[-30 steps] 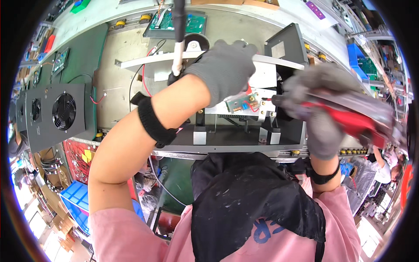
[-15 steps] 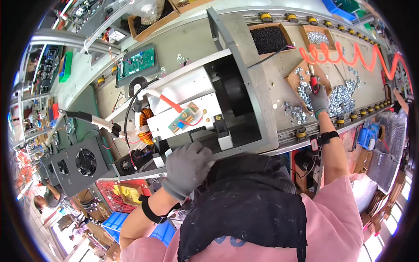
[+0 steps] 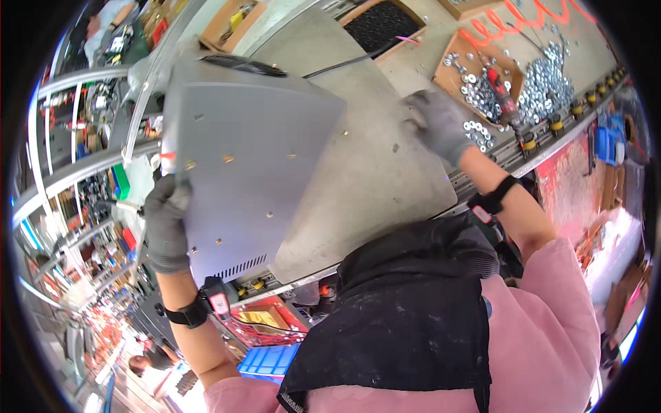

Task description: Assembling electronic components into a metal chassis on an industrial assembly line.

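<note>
A grey metal case [image 3: 241, 151] stands tipped up on its side, its broad face with several brass-coloured fasteners and a slotted vent turned toward me. My left hand [image 3: 167, 224], in a grey glove, is closed around the case's left edge. The case's inside is hidden from here. My right hand [image 3: 439, 125], also gloved and smeared by motion, is over the bare metal plate [image 3: 372, 172] with its fingers loosely apart and nothing seen in them. To its right, a red-handled power screwdriver [image 3: 501, 96] lies across a cardboard tray [image 3: 451, 58] of washers and nuts.
Loose silver hardware [image 3: 544, 86] is heaped right of the tray. A cardboard box of black screws [image 3: 382, 31] stands at the back, near a coiled orange hose [image 3: 496, 27]. Roller rails [image 3: 554, 124] edge the bench. Metal frame posts [image 3: 89, 74] rise at left; a blue crate [image 3: 268, 361] sits below.
The case has been tipped up from lying with its open inside showing. My left hand moved left onto its edge. My right hand let go of the screwdriver and moved left.
</note>
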